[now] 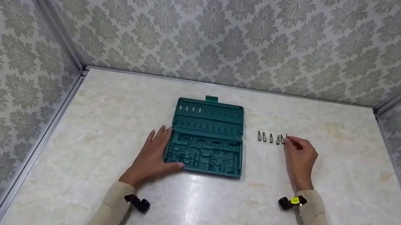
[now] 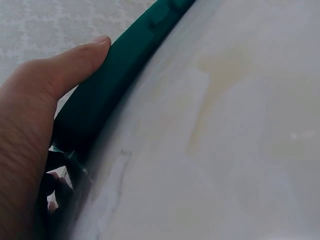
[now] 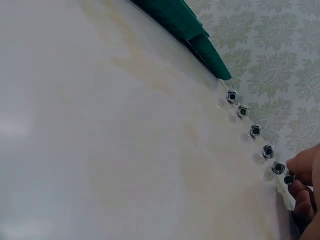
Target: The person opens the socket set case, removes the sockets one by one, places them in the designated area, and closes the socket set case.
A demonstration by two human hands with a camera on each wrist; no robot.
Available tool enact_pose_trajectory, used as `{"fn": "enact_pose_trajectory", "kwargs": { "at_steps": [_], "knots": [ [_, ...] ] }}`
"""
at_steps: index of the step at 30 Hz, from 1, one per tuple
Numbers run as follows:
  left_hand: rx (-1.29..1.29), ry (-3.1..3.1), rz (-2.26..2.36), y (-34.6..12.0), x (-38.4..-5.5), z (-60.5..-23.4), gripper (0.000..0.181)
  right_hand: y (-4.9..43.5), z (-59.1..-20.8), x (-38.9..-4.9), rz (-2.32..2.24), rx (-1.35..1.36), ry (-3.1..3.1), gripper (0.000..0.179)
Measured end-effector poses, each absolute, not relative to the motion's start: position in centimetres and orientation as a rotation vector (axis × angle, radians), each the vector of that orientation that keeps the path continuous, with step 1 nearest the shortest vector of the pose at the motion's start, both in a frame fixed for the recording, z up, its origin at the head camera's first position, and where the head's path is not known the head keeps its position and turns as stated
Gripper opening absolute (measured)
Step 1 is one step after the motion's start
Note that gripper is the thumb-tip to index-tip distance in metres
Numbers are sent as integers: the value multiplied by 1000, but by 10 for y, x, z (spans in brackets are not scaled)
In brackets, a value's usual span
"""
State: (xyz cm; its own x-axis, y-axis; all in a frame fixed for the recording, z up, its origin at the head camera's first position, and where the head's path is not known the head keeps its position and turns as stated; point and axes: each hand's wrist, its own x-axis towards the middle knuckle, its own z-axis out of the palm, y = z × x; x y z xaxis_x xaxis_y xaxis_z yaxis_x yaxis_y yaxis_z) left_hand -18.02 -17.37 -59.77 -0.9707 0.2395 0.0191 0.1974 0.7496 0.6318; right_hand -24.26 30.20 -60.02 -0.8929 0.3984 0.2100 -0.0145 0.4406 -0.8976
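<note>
A green plastic tool case [image 1: 201, 171] lies open on the table, its lid [image 1: 207, 121] folded back on the far side. My left hand [image 1: 153, 157] rests at the case's near left corner. The fingers lie along its left side, and the thumb touches the near edge, as the left wrist view also shows. To the right of the case, my right hand [image 1: 301, 154] pinches a small metal bit socket [image 3: 289, 178] between thumb and fingers. It is at the right end of a row of several similar bit sockets [image 1: 271, 138], whose square drive holes show in the right wrist view.
Several small silver pieces [image 1: 193, 109] sit in the lid's upper row at the left. Moulded recesses [image 1: 214, 155] fill the lower half of the case. Patterned walls [image 1: 213, 30] border the pale marbled table [image 1: 103, 113] at the back and both sides.
</note>
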Motion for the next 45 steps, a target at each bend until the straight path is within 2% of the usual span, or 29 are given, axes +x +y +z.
{"fn": "enact_pose_trajectory", "kwargs": {
  "at_steps": [13,28,45],
  "knots": [
    [351,2888,1037,-185,-181,-594,134,287,-603,-245,1383,-287,-2332,21],
    [381,2865,1057,-171,-189,-599,132,300,-601,-238,1349,-327,-2328,20],
    [392,2904,1036,-171,-181,-597,134,295,-600,-244,1317,-324,-2338,19]
  ]
}}
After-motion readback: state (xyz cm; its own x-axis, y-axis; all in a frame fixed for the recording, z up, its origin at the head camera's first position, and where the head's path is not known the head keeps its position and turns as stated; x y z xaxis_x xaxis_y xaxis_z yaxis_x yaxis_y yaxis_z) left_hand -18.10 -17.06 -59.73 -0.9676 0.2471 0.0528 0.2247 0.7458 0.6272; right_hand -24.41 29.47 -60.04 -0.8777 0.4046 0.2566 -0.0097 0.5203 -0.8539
